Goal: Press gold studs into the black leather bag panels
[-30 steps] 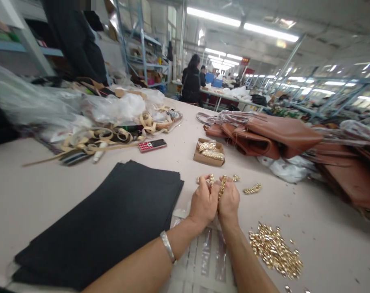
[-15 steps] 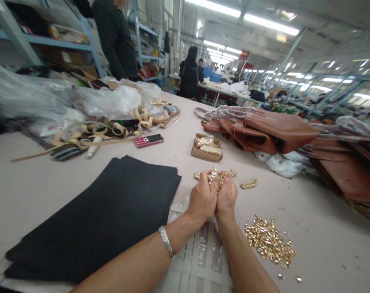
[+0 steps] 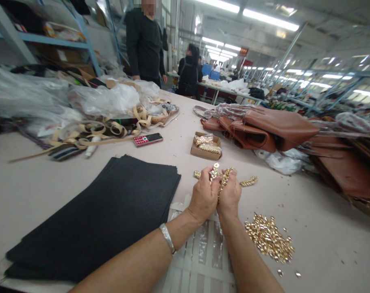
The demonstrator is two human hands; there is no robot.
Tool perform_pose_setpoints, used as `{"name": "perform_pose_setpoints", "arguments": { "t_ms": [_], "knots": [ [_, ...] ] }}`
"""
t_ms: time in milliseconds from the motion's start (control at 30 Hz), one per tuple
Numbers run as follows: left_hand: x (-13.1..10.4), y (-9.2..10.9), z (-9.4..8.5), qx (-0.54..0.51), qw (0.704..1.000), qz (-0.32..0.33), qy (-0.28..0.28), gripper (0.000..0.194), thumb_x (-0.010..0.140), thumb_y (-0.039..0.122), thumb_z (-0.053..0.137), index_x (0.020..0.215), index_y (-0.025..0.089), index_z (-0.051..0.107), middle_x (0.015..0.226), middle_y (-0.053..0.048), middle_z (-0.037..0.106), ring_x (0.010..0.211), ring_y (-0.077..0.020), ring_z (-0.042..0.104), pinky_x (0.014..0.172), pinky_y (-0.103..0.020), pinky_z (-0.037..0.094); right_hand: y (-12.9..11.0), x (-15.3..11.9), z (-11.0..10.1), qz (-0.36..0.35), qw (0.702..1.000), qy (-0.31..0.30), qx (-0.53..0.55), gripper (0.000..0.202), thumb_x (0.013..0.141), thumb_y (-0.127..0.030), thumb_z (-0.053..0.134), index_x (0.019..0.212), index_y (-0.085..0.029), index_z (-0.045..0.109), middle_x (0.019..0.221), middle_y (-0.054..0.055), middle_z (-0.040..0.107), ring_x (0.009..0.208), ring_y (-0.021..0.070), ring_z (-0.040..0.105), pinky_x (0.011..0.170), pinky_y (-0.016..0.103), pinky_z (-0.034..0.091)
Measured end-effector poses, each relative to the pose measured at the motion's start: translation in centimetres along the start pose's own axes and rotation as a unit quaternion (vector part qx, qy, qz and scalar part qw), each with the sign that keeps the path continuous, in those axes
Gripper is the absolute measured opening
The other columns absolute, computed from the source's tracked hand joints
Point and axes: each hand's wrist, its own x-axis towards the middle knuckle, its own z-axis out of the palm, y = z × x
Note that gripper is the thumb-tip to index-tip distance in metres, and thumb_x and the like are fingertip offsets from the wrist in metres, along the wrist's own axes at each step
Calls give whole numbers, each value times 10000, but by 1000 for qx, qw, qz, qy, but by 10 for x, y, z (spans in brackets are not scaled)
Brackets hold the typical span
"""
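Note:
My left hand [image 3: 203, 197] and my right hand [image 3: 229, 195] are pressed side by side above the pale table [image 3: 325, 228]. Together they grip a gold chain [image 3: 222, 177] whose links stick up between the fingers. A silver bracelet [image 3: 167, 238] sits on my left wrist. A pile of loose gold links [image 3: 268, 238] lies to the right of my right forearm. A short chain piece [image 3: 249, 181] rests just beyond my right hand. Clear plastic sleeves [image 3: 203, 252] lie under my forearms.
A stack of black sheets [image 3: 105, 211] lies at the left. Beyond it are a red phone [image 3: 148, 139], tan straps and plastic bags. A small cardboard box [image 3: 205, 147] holds gold chains. Brown leather bags [image 3: 264, 130] are heaped at the right. A person in black [image 3: 145, 44] stands at the table's far end.
My hands have lifted slightly with the chain and more links show above my fingers. The person in black has moved right along the far end of the table.

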Motion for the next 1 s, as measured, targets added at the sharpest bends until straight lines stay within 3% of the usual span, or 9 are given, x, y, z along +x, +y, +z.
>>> {"name": "perform_pose_setpoints", "arguments": {
  "t_ms": [333, 667, 900, 1000],
  "knots": [
    [-2, 2, 2, -38, 999, -34, 15, 307, 982, 349, 399, 1235, 185, 461, 1000, -90, 692, 910, -214, 672, 810, -335, 509, -3, -4, 2, -3, 1000, -3, 17, 534, 886, -570, 386, 964, -108, 643, 696, 43, 650, 641, 167, 618, 621, 292, 497],
    [1, -1, 7, -69, 997, -37, 8, 350, 947, 316, 473, 1276, 197, 445, 1097, -103, 675, 977, -225, 662, 851, -346, 495, 5, 3, 0, -7, 999, 8, 38, 577, 872, -610, 425, 999, -92, 646, 730, 53, 659, 678, 178, 622, 653, 301, 500],
    [9, -7, 7, -108, 988, -94, 60, 311, 964, 359, 438, 1215, 177, 452, 828, -34, 669, 731, -182, 677, 701, -297, 519, 7, -3, 5, 37, 992, -65, 101, 578, 859, -625, 470, 1149, -136, 572, 736, -9, 586, 578, 124, 563, 557, 245, 458],
    [14, -8, 3, -124, 983, -104, 83, 308, 967, 364, 423, 1208, 172, 441, 824, -23, 653, 700, -160, 660, 677, -273, 514, 6, -6, 4, -12, 995, -85, 41, 517, 864, -612, 487, 1113, -168, 577, 744, -22, 571, 589, 119, 531, 554, 240, 433]
  ]
}}
